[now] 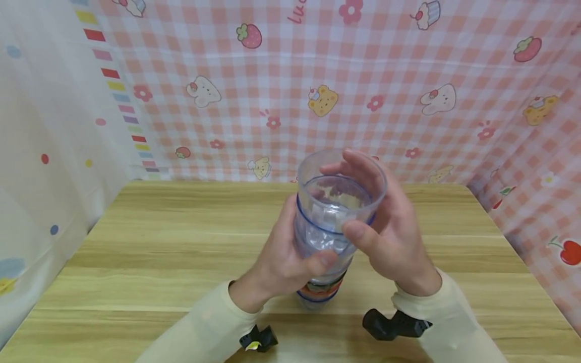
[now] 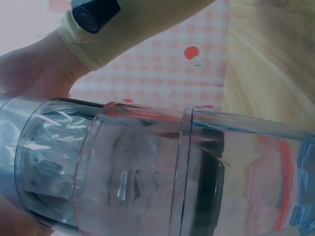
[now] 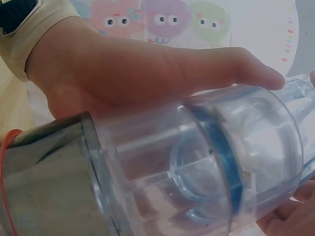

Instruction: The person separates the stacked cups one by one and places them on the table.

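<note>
A tall stack of clear plastic cups [image 1: 322, 239] stands nested over the table in the head view, with blue, orange and dark bands near its lower end. My left hand [image 1: 288, 259] grips the stack's middle from the left, thumb across the front. Around the top cup [image 1: 333, 214] curls my right hand [image 1: 397, 237], its thumb on the near side and its fingers at the far rim. In the left wrist view, nested cups [image 2: 130, 172] fill the lower half, showing blue, red and dark rings. The right wrist view has my left hand [image 3: 138, 69] lying along the cups.
Under the stack is a wood-grain table [image 1: 181, 262]. A pink checked cloth [image 1: 254, 80] with cartoon prints hangs behind it, and a white dotted cloth [image 1: 41, 116] hangs at the left. Black wrist devices [image 1: 392, 324] are worn at both sleeves.
</note>
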